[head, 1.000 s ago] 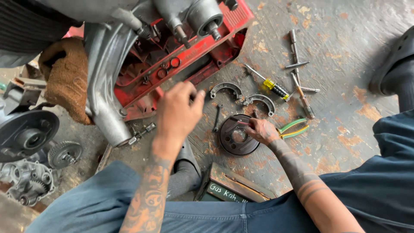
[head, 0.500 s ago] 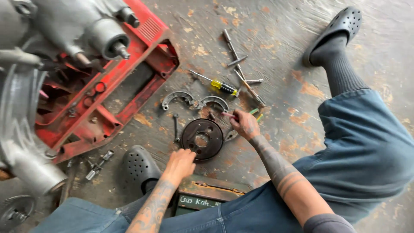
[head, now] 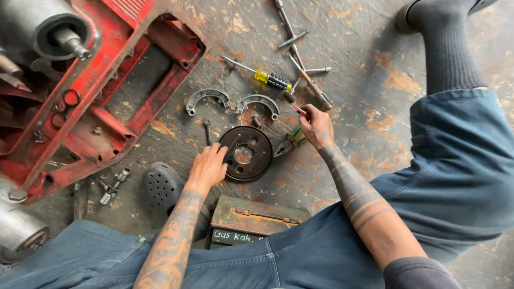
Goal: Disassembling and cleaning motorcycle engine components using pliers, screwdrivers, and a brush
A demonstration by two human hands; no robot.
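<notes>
A round dark brake plate [head: 247, 153] lies flat on the stained floor in front of me. My left hand [head: 208, 167] rests on the plate's left edge with the fingers spread and nothing gripped. Right of the plate, my right hand [head: 317, 127] pinches the end of a thin red-tipped tool [head: 298, 109] that lies among other tools. Pliers with green and yellow handles [head: 293, 137] lie partly under that hand. Two curved brake shoes [head: 206, 98] [head: 258, 103] lie just beyond the plate.
A red machine frame [head: 107, 91] with a grey engine fills the left. On the floor lie a yellow-and-black screwdriver [head: 270, 79], a T-handle wrench [head: 289, 32] and a small spanner [head: 208, 131]. A green metal box [head: 257, 218] and a black perforated shoe [head: 160, 184] sit near my legs.
My left hand came down from the red frame to the plate's left edge. My right hand left the plate and moved right to the thin tool. The view swung right.
</notes>
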